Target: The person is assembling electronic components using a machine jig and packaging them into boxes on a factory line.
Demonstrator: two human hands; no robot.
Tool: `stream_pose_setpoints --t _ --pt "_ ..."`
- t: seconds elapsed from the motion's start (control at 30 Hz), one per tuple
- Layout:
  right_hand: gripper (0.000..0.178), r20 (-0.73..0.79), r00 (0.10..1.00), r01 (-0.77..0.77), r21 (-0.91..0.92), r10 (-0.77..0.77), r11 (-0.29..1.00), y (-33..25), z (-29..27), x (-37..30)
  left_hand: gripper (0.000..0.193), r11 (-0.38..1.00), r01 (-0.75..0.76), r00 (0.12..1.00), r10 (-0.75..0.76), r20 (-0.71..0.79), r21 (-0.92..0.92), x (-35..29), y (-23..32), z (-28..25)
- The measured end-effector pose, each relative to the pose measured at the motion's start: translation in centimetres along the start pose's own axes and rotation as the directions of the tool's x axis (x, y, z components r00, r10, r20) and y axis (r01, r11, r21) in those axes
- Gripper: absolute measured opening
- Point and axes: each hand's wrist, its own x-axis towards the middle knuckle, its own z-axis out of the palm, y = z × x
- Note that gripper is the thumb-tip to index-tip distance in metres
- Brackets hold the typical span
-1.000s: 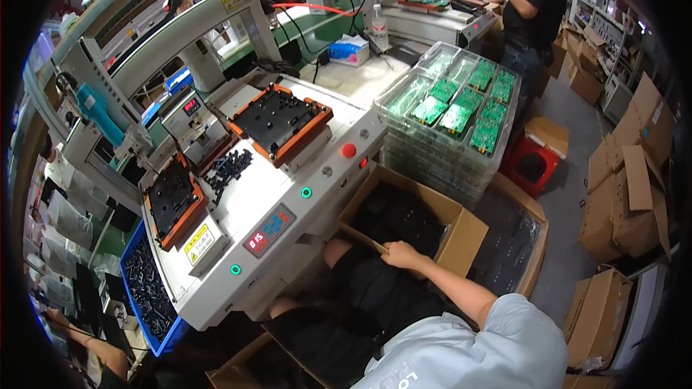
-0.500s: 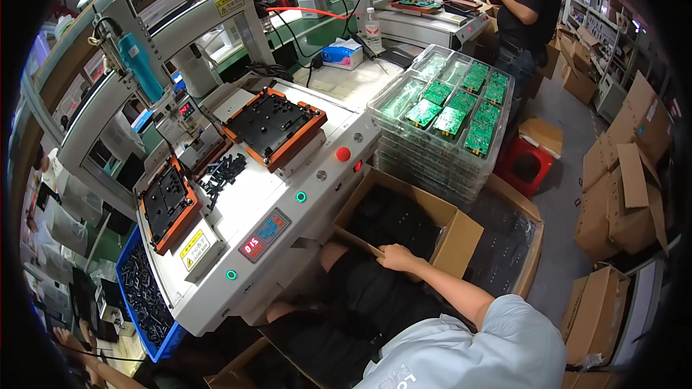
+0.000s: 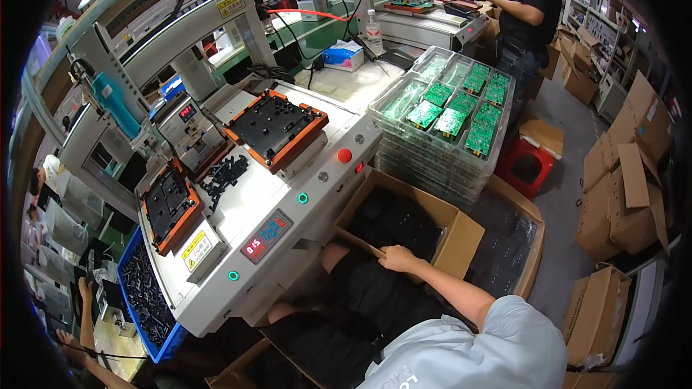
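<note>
My right hand [image 3: 397, 258] is closed over the near edge of an open cardboard box [image 3: 461, 234] beside my knees. Inside that box lie black plastic parts [image 3: 389, 217]. My left hand is out of sight. In front of me stands a white screw-driving machine [image 3: 277, 245] with a teal electric screwdriver [image 3: 115, 104] on its gantry. Two orange-framed fixtures sit on it: the larger fixture [image 3: 274, 130] and the smaller fixture [image 3: 171, 205], both with black panels in them. Between the fixtures is a pile of small black parts [image 3: 223, 175].
Stacked clear trays [image 3: 441, 148] with green circuit boards [image 3: 452, 121] stand right of the machine. A blue bin [image 3: 155, 353] of small black parts hangs at its left. Beyond are a red stool [image 3: 525, 166], cartons [image 3: 627, 180] and a standing co-worker [image 3: 532, 14]. Another person's hands [image 3: 72, 342] show at lower left.
The teal screwdriver has shifted left and lower in the picture, uncovering more of the display unit behind it. Another arm shows at lower left. My right hand stays on the box edge.
</note>
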Motion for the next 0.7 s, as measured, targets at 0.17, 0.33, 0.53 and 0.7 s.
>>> stream_pose_setpoints --t 0.17,0.33,0.53,0.7 --pt "0.042 0.014 1.000 -0.020 -0.010 0.020 1.000 0.2 -0.4 0.1 0.040 0.999 -0.030 0.999 0.029 0.029 0.034 0.0 0.2 0.0" --pt "0.045 0.022 0.999 -0.030 -0.017 0.030 0.999 0.3 0.0 0.0 0.039 0.996 -0.066 0.997 0.064 0.046 0.057 0.9 0.8 0.2" --pt "0.041 0.027 0.999 -0.043 0.007 0.043 0.999 0.2 0.2 0.1 0.038 0.995 -0.046 0.998 0.041 0.055 0.093 -1.8 0.5 0.0" --pt "0.037 0.010 0.998 -0.059 -0.021 0.059 0.998 0.6 -0.2 0.2 0.038 0.986 0.068 0.998 -0.067 -0.008 0.150 -7.3 -2.1 -2.7"
